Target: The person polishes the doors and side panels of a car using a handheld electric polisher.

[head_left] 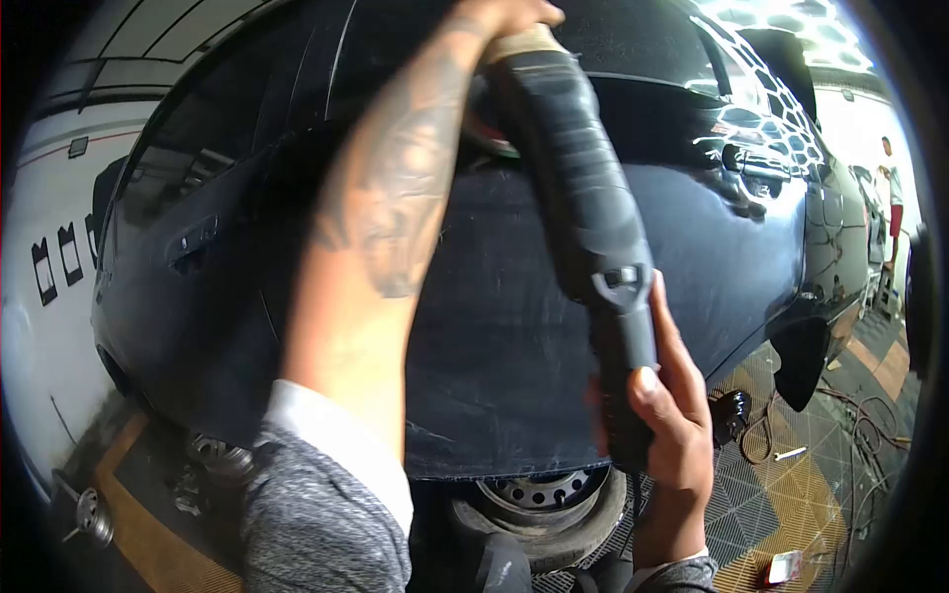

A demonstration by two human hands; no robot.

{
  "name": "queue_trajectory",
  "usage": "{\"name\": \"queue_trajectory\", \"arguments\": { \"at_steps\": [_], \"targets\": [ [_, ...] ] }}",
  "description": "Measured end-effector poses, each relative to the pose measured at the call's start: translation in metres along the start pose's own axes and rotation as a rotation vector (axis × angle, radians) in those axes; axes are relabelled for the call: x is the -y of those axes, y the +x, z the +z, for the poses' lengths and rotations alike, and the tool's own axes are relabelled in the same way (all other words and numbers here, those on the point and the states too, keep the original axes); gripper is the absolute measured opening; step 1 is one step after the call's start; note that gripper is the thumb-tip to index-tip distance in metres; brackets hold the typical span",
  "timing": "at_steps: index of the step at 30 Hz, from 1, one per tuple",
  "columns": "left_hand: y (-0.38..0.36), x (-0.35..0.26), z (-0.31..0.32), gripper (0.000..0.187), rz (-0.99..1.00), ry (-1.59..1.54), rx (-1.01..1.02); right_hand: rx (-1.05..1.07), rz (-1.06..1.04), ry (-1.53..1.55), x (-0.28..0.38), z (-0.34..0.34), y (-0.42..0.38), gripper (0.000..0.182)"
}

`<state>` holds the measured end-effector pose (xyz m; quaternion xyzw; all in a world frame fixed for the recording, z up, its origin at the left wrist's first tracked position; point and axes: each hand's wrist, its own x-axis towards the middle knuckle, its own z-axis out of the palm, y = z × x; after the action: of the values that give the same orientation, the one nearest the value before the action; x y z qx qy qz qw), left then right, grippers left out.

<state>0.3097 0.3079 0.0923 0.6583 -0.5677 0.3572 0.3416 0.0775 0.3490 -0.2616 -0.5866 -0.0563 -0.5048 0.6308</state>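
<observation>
A black polisher (588, 188) runs from the top of the head view down to the lower right, close in front of the dark car door (494, 326). My right hand (672, 420) is closed around its lower handle, with the thumb on top. At the upper edge my left hand (509, 15) rests over the tool's head, next to a tan band; its fingers are partly cut off by the frame. Part of the pad side is hidden behind the tool and my left forearm. The door surface looks dull, with light scratches and smears.
Under the door lies a tyre on a steel wheel (539, 492). Another wheel (94, 514) stands at the lower left. A cable (761, 435), a wrench (791, 454) and a small red-and-white container (783, 567) are on the tiled floor. A person (893, 198) stands far right.
</observation>
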Motion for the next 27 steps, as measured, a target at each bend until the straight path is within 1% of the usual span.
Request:
{"name": "queue_trajectory", "arguments": {
  "at_steps": [1, 2, 3, 5, 6, 7, 9, 13, 15, 17, 19, 22, 23, 24, 27],
  "targets": [
    [-0.008, 0.014, -0.010, 0.041, -0.036, -0.039, -0.041, 0.061, 0.047, -0.006, 0.000, 0.003, 0.001, 0.092],
    [-0.013, 0.033, -0.019, 0.041, -0.014, -0.058, -0.045, 0.122, 0.094, -0.015, 0.001, 0.005, 0.002, 0.092],
    [-0.019, 0.047, -0.029, 0.041, 0.004, -0.077, -0.050, 0.146, 0.095, -0.021, 0.000, 0.013, 0.004, 0.091],
    [-0.035, 0.060, -0.052, 0.044, -0.055, 0.026, -0.040, 0.202, 0.106, -0.024, -0.003, 0.025, 0.008, 0.091],
    [-0.039, 0.071, -0.058, 0.045, -0.078, 0.037, -0.071, 0.234, 0.115, -0.020, -0.005, 0.030, 0.010, 0.092],
    [-0.043, 0.076, -0.066, 0.047, -0.143, 0.061, -0.084, 0.274, 0.150, -0.023, -0.006, 0.032, 0.012, 0.091],
    [-0.056, 0.089, -0.080, 0.047, -0.127, 0.065, -0.099, 0.334, 0.185, 0.004, -0.011, 0.037, 0.018, 0.090],
    [-0.071, 0.119, -0.100, 0.047, -0.213, 0.089, -0.120, 0.422, 0.151, 0.020, -0.018, 0.053, 0.023, 0.084],
    [-0.076, 0.140, -0.106, 0.042, -0.225, -0.089, -0.118, 0.460, 0.160, 0.021, -0.021, 0.060, 0.025, 0.083],
    [-0.095, 0.140, -0.124, 0.045, -0.142, -0.151, -0.024, 0.505, 0.160, 0.025, -0.024, 0.065, 0.026, 0.083],
    [-0.124, 0.122, -0.141, 0.045, -0.060, -0.212, 0.071, 0.539, 0.157, 0.028, -0.025, 0.068, 0.028, 0.084],
    [-0.118, 0.126, -0.132, 0.042, -0.024, -0.161, 0.072, 0.540, 0.142, 0.049, -0.024, 0.066, 0.026, 0.084],
    [-0.105, 0.136, -0.122, 0.042, -0.138, -0.101, -0.035, 0.532, 0.145, 0.050, -0.023, 0.062, 0.024, 0.084],
    [-0.098, 0.132, -0.114, 0.041, -0.247, -0.039, -0.143, 0.523, 0.145, 0.050, -0.021, 0.057, 0.022, 0.084],
    [-0.079, 0.119, -0.099, 0.042, -0.257, -0.032, -0.098, 0.485, 0.134, 0.051, -0.019, 0.042, 0.018, 0.083]
  ]
}}
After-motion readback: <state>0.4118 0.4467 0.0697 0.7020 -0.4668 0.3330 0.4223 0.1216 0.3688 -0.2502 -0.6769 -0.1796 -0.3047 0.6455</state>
